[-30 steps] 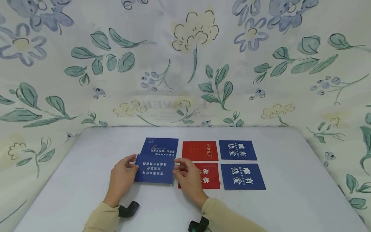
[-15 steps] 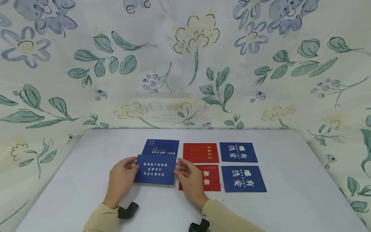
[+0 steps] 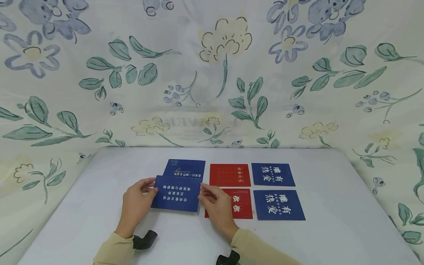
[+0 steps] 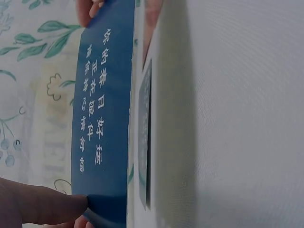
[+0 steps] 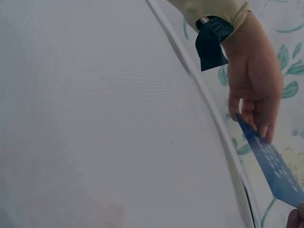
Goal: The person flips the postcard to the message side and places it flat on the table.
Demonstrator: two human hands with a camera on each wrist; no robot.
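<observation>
A blue card is found suspended between the two hands, toward the left half of the table. Its left edge is pinched between thumb and fingers of the left hand; its right edge is pinched likewise by the right hand. No part of the card's printed face is covered by a palm, only its side margins being touched. In the wrist views the card is seen tilted and appears lifted off the table.

The card is noted as rectangular, flat and deep blue, with three rows of white characters printed at its centre. The lettering is presented upside down in the head view. A thin pale line is visible along the lower edge.

The near part of a rear blue card, marked with gold script and white characters, is overlapped by the held card in the head view. To its right, a plain-looking red card is laid, and nearer, a lettered red card is partly hidden by the right hand. Farther right, a far blue card and a near blue card, both white-lettered, are placed one before the other.
</observation>
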